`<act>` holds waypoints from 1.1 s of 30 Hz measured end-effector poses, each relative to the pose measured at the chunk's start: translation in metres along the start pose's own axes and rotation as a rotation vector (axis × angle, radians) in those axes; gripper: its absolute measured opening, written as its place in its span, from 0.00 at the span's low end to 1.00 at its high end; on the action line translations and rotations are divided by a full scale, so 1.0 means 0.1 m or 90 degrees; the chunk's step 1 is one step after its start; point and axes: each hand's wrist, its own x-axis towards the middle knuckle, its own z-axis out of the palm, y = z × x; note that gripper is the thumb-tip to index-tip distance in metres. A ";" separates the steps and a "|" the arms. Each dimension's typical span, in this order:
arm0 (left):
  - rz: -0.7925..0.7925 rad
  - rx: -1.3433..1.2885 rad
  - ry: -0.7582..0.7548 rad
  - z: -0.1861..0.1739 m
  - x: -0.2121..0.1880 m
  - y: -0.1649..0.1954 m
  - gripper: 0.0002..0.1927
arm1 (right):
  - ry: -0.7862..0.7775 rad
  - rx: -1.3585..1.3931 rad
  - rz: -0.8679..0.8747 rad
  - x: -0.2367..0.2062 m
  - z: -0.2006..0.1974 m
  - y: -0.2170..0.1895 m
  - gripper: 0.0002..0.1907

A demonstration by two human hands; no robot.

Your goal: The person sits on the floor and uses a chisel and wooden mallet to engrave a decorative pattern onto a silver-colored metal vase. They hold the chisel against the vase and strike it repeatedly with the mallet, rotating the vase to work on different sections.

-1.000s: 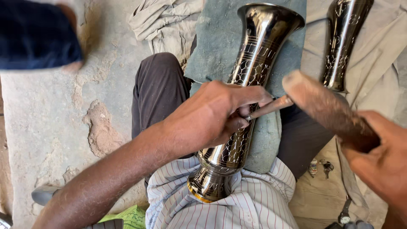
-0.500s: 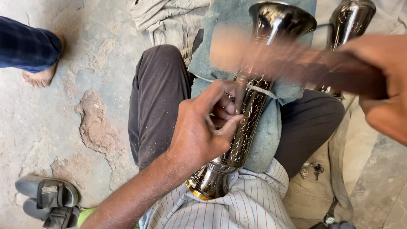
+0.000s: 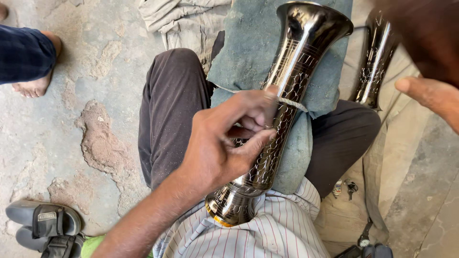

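1. Vase [image 3: 291, 91], engraved metal, is lying across the padded lap.
2. Left hand [image 3: 224, 143] is pinching a thin chisel [image 3: 291, 103] against it; keeping that steady matters.
3. Right hand [image 3: 430, 95] is hovering, grip unclear.

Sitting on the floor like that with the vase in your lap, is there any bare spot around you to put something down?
Bare cracked concrete floor lies open between the dark trouser leg, another person's bare foot and the grey sandals. The lap is crowded: the left hand holds a slim metal chisel on the engraved dark metal vase.
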 end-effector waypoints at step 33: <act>0.285 0.131 -0.553 0.00 0.80 0.02 0.27 | 0.228 -0.156 0.105 -2.60 0.70 -0.33 0.16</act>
